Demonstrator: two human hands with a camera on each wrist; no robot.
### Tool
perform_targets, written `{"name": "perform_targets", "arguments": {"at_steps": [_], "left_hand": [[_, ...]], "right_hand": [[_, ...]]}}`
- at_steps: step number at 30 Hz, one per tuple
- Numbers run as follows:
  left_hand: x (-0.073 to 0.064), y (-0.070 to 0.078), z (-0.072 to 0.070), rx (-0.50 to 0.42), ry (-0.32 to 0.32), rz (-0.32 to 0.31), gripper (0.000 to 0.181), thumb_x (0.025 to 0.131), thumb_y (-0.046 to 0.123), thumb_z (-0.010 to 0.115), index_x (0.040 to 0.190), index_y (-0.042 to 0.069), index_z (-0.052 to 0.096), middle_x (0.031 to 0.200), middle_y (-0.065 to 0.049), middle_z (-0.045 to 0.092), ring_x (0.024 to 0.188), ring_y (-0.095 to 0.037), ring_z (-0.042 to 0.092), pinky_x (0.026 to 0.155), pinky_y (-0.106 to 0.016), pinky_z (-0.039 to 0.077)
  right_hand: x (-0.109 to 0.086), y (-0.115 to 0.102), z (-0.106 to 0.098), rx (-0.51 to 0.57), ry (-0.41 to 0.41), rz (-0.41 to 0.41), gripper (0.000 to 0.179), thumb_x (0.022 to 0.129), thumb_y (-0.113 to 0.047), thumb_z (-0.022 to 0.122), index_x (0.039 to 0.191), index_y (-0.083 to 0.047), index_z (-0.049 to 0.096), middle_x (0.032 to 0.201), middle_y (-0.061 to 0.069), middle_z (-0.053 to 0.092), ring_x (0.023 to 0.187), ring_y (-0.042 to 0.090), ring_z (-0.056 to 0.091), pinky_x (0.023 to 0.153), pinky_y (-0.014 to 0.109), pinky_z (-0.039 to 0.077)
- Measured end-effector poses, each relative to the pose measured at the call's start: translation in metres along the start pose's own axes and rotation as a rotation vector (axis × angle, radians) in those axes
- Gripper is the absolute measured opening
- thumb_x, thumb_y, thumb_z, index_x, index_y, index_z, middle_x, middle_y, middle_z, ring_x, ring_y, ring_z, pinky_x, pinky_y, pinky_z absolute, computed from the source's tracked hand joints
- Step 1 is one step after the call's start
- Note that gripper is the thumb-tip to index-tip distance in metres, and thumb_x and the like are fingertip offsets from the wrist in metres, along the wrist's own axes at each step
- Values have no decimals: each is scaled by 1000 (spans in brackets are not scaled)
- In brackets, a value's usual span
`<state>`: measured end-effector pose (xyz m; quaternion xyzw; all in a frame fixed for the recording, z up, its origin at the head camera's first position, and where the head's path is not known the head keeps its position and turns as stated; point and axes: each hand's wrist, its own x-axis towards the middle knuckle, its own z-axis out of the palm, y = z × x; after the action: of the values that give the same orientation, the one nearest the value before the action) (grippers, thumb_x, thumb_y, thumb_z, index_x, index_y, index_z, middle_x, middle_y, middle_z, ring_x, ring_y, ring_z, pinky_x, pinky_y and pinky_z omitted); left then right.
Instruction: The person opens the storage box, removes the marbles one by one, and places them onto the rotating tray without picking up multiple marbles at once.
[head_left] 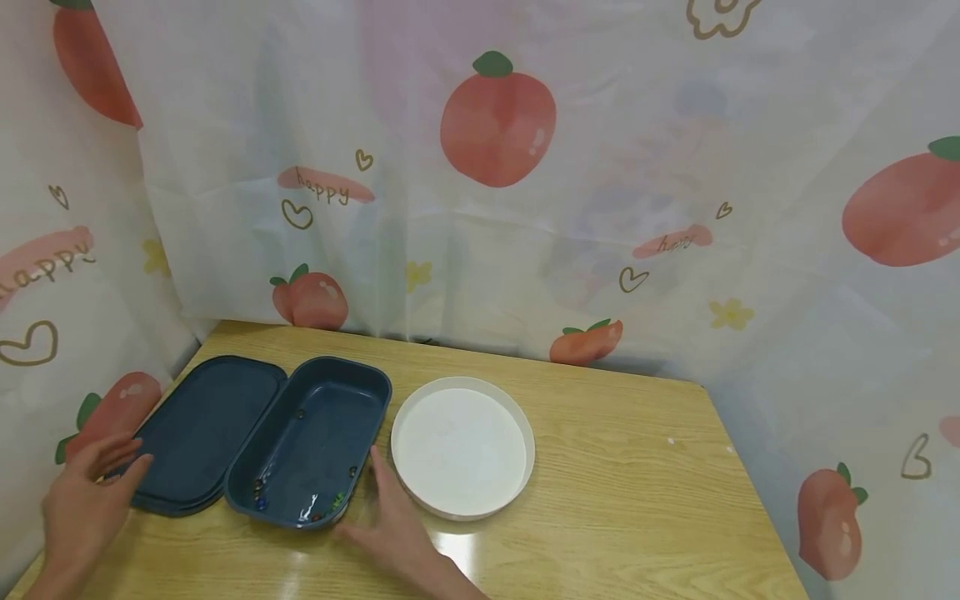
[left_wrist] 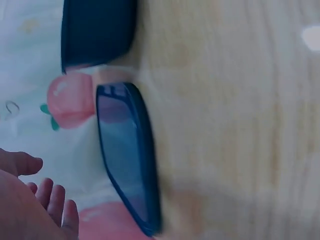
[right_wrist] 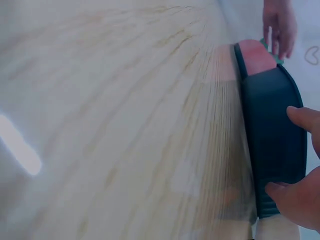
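Note:
A dark blue rectangular container (head_left: pixel 318 433) stands on the table with several small bead-like pieces inside, mostly along its near end. A green piece (head_left: pixel 337 501) and a blue one (head_left: pixel 261 503) show among them. My right hand (head_left: pixel 393 525) is at the container's near right corner, thumb and fingers spread; in the right wrist view its fingertips touch or overlap the container's wall (right_wrist: pixel 272 145). Left of the container lies a matching flat lid (head_left: pixel 213 425). My left hand (head_left: pixel 90 500) hovers by the lid's near left edge, fingers loosely bent and holding nothing.
A round white tray (head_left: pixel 461 450) sits right of the container, close to my right hand. The wooden table (head_left: pixel 622 483) extends to the right. A fruit-printed curtain (head_left: pixel 495 250) hangs behind the table and along both sides.

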<state>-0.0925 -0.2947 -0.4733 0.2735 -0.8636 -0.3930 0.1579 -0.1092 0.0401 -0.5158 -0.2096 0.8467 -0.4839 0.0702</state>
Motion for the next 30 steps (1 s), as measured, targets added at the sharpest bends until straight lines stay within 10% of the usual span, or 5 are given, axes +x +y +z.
{"name": "perform_targets", "arguments": {"at_steps": [4,8,16,30], "left_hand": [[-6,9,0,-75,-20,200,45,98,17,67,136,-4,54,110,14,67,87,23,41,73,-7,39],[-9,20,1,-197,-121,383,39,96,16,69,128,-4,58,103,38,53,93,21,50,72,-2,41],[-17,44,13,-225,-392,527,31,96,12,69,124,2,63,109,15,67,96,11,59,74,-11,50],[-20,80,39,-298,-656,601,41,96,11,68,134,1,58,119,-15,65,99,-5,65,77,-27,56]], "right_hand": [[-3,-3,-5,-38,1,-16,97,85,-24,81,158,-2,19,160,12,29,143,26,34,114,38,30],[-7,-8,-14,-6,-12,3,87,89,-16,76,158,-5,23,159,9,32,141,27,37,112,39,34],[-16,-13,-33,-81,4,-102,54,93,-14,68,144,-5,50,156,13,37,141,30,37,109,47,37],[-22,-2,-74,-410,160,-386,42,99,-38,63,133,-15,65,147,1,51,141,27,38,110,51,35]]}}
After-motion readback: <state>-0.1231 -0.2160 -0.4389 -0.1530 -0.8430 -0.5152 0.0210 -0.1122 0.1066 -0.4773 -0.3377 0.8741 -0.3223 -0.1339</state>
